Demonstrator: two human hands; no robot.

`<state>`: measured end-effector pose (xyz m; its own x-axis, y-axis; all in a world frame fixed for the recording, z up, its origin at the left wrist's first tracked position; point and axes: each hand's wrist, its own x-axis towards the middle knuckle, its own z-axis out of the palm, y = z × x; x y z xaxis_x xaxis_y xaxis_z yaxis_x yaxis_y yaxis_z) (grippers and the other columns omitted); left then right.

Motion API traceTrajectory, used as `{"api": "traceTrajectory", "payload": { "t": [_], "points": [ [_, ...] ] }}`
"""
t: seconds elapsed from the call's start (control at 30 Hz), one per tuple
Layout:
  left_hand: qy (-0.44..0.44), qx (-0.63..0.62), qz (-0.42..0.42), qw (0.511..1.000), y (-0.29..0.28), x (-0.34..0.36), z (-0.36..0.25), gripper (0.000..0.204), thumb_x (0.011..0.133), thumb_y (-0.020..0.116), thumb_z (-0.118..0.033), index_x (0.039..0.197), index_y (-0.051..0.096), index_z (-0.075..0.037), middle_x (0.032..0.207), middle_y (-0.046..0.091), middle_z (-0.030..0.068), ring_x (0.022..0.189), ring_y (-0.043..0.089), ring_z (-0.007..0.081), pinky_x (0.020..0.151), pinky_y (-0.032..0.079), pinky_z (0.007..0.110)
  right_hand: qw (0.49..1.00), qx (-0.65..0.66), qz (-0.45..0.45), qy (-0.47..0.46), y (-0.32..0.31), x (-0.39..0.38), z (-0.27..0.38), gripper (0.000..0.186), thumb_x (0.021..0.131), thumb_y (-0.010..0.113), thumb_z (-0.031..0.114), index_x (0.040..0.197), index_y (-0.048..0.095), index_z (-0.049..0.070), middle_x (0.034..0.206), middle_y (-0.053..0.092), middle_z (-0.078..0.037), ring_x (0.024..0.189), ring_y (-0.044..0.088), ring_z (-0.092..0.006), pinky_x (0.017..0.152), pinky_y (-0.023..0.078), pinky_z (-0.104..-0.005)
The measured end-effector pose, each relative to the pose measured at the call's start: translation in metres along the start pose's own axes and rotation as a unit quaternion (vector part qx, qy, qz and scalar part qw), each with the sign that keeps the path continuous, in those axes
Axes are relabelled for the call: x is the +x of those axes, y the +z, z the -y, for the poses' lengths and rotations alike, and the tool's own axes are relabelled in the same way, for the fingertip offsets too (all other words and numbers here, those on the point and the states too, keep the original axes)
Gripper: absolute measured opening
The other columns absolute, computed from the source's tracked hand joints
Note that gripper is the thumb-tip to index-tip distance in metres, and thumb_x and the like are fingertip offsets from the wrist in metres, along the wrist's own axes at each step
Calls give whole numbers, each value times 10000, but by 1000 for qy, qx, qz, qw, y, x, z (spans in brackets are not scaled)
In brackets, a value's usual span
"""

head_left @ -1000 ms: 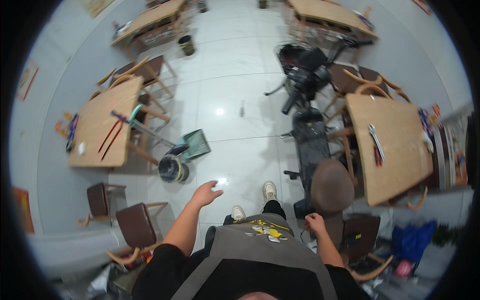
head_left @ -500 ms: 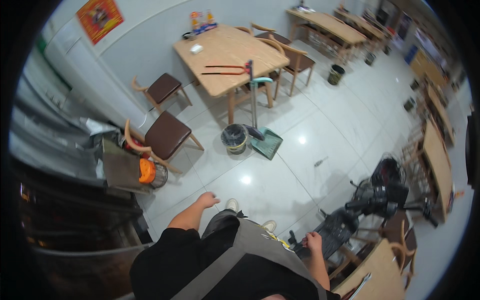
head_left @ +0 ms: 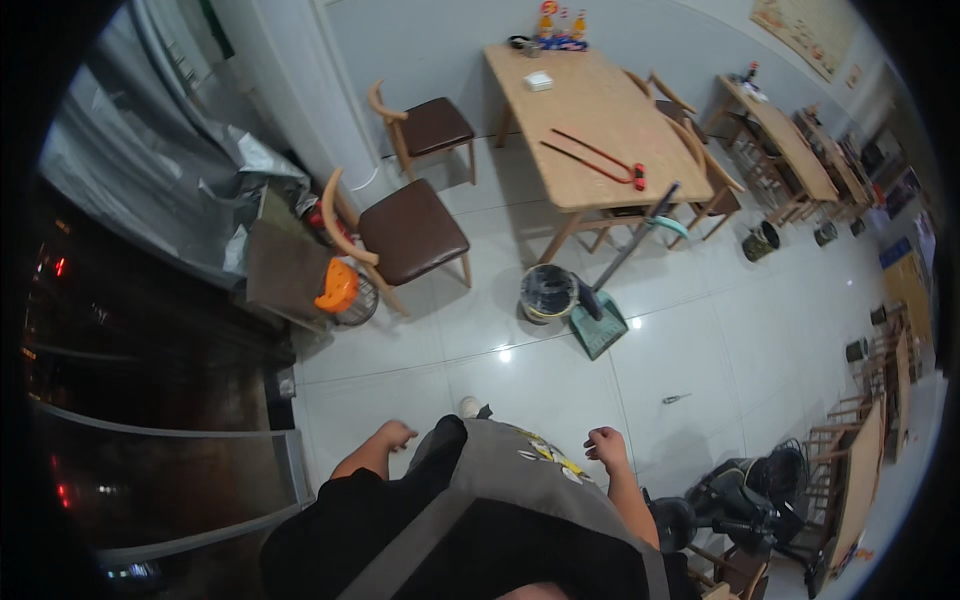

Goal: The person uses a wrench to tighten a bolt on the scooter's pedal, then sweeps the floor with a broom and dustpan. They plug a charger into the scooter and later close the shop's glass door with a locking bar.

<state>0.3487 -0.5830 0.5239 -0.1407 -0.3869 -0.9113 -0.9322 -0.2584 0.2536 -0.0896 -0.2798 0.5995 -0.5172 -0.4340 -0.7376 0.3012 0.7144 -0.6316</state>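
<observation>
My left hand (head_left: 396, 434) hangs beside the grey apron (head_left: 505, 455), fingers slightly bent and apart, holding nothing. My right hand (head_left: 606, 445) is at the other side, fingers loosely curled but apart, with nothing visible in them. Below and beyond it stands a black scooter (head_left: 745, 505). A small metal tool (head_left: 676, 398) lies on the tiled floor. Farther ahead, a black-lined bucket (head_left: 547, 287) stands beside a green dustpan (head_left: 598, 330) and a long-handled broom (head_left: 640, 225).
A wooden table (head_left: 590, 100) bears red-handled cutters (head_left: 635, 176) and bottles (head_left: 565, 30). Brown-seated chairs (head_left: 410, 230) stand left of it, near an orange-topped appliance (head_left: 340, 287) and grey plastic sheeting (head_left: 150, 150). A dark glass door (head_left: 170, 480) is at left; more tables (head_left: 775, 140) recede rightward.
My view has turned left, so the table, chairs and glass door now face me and the scooter sits at lower right. My left hand is lower, closer to my side.
</observation>
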Motion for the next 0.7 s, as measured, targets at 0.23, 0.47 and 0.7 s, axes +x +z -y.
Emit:
{"api": "traceTrajectory", "payload": {
  "t": [0.23,0.47,0.7],
  "points": [
    [104,-268,-84,954,-85,3,-42,320,913,615,-292,1092,642,-28,977,668,81,813,671,201,665,521,332,990,-120,1,-79,44,105,110,212,839,625,148,973,641,-16,807,666,-109,663,643,-199,543,551,-334],
    [36,-392,-147,907,-68,13,-3,270,881,627,-252,1034,659,-32,891,676,82,692,648,191,590,519,338,955,-167,-117,-217,39,279,318,457,782,694,314,1073,660,-37,1006,694,-222,970,667,-344,844,510,-390],
    [-189,-328,-28,925,-14,-6,4,357,917,565,-284,1177,596,-42,980,666,116,801,641,240,631,536,440,854,-223,-300,-361,-50,523,501,503,831,654,184,1281,526,-1,1205,578,-154,991,606,-301,854,532,-376]
  ]
}}
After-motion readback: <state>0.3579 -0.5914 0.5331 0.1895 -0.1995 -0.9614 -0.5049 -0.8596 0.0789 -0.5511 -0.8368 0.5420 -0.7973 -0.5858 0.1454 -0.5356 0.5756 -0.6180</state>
